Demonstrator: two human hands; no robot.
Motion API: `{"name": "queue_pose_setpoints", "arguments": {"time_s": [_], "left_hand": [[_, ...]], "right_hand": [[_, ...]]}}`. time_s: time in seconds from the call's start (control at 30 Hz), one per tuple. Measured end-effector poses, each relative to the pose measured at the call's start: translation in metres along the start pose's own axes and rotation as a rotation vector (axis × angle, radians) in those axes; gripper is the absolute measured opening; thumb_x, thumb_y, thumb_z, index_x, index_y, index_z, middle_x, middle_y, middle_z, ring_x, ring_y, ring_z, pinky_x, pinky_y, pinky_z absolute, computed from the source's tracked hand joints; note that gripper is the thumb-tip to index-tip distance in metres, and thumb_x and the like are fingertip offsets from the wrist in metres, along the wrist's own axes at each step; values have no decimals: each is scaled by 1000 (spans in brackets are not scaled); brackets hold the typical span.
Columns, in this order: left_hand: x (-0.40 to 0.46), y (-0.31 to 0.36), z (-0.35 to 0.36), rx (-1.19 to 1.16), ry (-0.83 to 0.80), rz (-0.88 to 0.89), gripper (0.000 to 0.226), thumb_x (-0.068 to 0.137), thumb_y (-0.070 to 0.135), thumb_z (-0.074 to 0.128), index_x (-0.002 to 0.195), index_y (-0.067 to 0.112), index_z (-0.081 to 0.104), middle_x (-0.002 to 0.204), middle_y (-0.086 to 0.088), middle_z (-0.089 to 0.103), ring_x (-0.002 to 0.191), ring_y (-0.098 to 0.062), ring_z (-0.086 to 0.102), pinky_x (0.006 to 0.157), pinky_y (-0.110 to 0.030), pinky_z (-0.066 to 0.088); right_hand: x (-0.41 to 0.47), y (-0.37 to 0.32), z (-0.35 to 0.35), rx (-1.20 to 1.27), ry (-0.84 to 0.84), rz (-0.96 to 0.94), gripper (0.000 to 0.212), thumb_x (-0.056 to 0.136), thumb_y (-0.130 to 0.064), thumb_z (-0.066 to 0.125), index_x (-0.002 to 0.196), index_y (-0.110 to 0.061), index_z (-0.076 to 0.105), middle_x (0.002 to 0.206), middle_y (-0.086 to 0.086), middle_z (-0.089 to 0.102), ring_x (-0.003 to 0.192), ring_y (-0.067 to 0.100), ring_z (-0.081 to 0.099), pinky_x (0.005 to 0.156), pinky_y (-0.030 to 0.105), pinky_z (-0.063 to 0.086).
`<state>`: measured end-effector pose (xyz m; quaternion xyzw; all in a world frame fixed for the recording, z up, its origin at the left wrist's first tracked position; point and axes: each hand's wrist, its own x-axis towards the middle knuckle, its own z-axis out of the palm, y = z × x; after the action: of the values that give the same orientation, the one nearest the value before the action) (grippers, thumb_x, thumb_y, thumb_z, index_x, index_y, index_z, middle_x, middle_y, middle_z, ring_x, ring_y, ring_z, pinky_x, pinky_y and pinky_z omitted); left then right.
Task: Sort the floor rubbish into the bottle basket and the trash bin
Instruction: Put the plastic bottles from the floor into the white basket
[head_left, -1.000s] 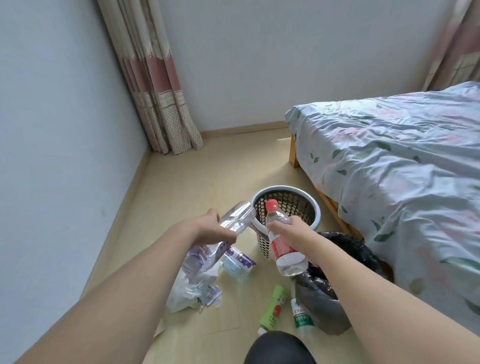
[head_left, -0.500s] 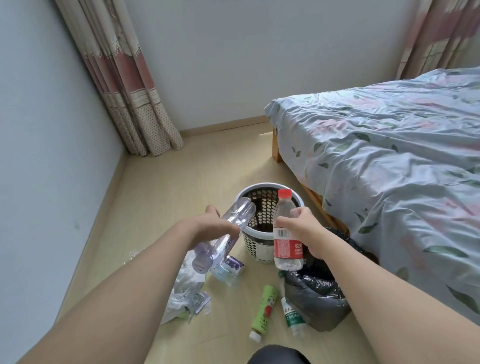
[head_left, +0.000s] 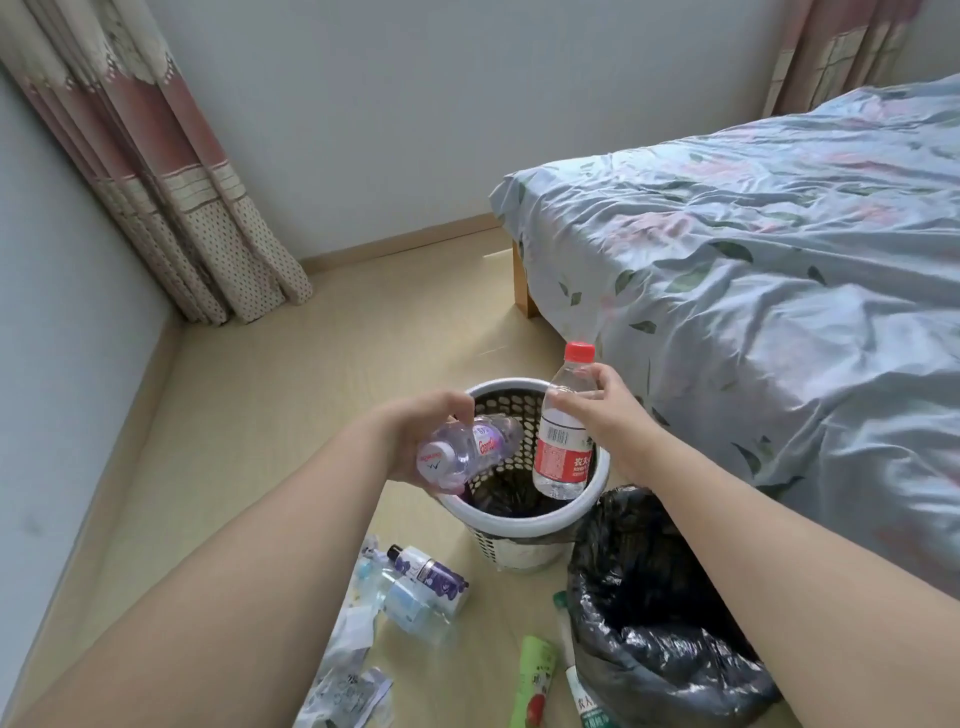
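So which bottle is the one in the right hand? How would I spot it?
Find the bed, then the white basket on the floor beside it. Two bottles hang over the basket. The right hand holds the upright bottle with a red cap and red label; the left hand's bottle lies tilted, with a white cap and purple print.

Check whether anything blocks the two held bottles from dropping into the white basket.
Nothing visible does. The left hand holds the purple-label bottle tilted over the white basket, the right hand holds the red-label bottle upright above its open mouth.
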<state>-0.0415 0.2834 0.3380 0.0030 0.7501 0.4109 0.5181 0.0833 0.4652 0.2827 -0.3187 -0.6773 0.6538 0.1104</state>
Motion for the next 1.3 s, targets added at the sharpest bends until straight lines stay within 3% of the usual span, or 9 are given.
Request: {"name": "queue_pose_setpoints", "arguments": {"time_s": [0.2, 0.33, 0.5, 0.67, 0.8, 0.9, 1.0, 1.2, 1.3], "left_hand": [[114, 23, 3, 32, 87, -65, 25, 89, 18, 60, 110, 5, 54, 110, -22, 58, 89, -33, 69, 80, -47, 60], [188, 18, 15, -92, 92, -128, 22, 88, 12, 56, 105, 2, 65, 99, -20, 67, 81, -31, 69, 68, -47, 61], [249, 2, 26, -199, 114, -258, 27, 90, 18, 51, 103, 3, 70, 95, -22, 65, 86, -43, 66, 55, -41, 61], [283, -12, 26, -302, 160, -304, 27, 92, 24, 62, 89, -2, 55, 90, -22, 59, 92, -41, 66, 50, -36, 60], [298, -18, 23, -335, 153, -276, 40, 86, 30, 72, 109, 1, 59, 106, -22, 62, 87, -38, 67, 45, -34, 58], [303, -21, 23, -341, 167, -245, 42, 85, 28, 75, 115, 3, 59, 105, -21, 61, 87, -37, 67, 51, -38, 61], [301, -18, 23, -338, 198, -219, 42, 89, 29, 70, 120, 4, 57, 102, -20, 58, 89, -41, 65, 53, -45, 60], [264, -10, 22, -281, 244, -133, 39, 101, 29, 44, 135, 9, 44, 142, -17, 39, 119, -45, 50, 72, -50, 61], [231, -6, 21, 20, 223, 17, 17, 100, 21, 42, 107, 9, 52, 119, -7, 51, 115, -36, 58, 94, -45, 54]], "right_hand": [[89, 52, 12, -290, 42, 10, 47, 74, -20, 79, 112, -26, 53, 101, -3, 62, 97, 15, 60, 78, 30, 51], [136, 89, 31, -585, 36, 28, 53, 75, -20, 73, 118, -22, 42, 102, 0, 60, 97, 21, 60, 81, 37, 55], [171, 125, 49, -785, 93, 21, 40, 86, -15, 66, 111, -20, 36, 93, 0, 54, 84, 17, 57, 65, 29, 49], [191, 150, 63, -871, 112, 96, 46, 84, -14, 68, 122, -18, 42, 98, 0, 56, 92, 19, 62, 77, 32, 57], [198, 160, 70, -955, 79, 104, 52, 85, -12, 66, 132, -17, 44, 112, 4, 58, 104, 24, 60, 86, 35, 52], [197, 168, 76, -1025, 33, 127, 44, 87, -10, 63, 128, -14, 49, 116, 7, 58, 105, 24, 59, 87, 33, 51], [198, 172, 76, -1056, 13, 129, 36, 88, -10, 62, 122, -13, 54, 104, 6, 56, 96, 22, 58, 83, 32, 51], [188, 160, 71, -1020, 0, 132, 32, 86, -10, 64, 116, -15, 54, 93, 2, 55, 83, 17, 57, 73, 27, 54], [169, 144, 66, -941, 60, 105, 38, 86, -12, 65, 120, -16, 49, 102, 2, 57, 90, 17, 58, 76, 29, 55]]}}
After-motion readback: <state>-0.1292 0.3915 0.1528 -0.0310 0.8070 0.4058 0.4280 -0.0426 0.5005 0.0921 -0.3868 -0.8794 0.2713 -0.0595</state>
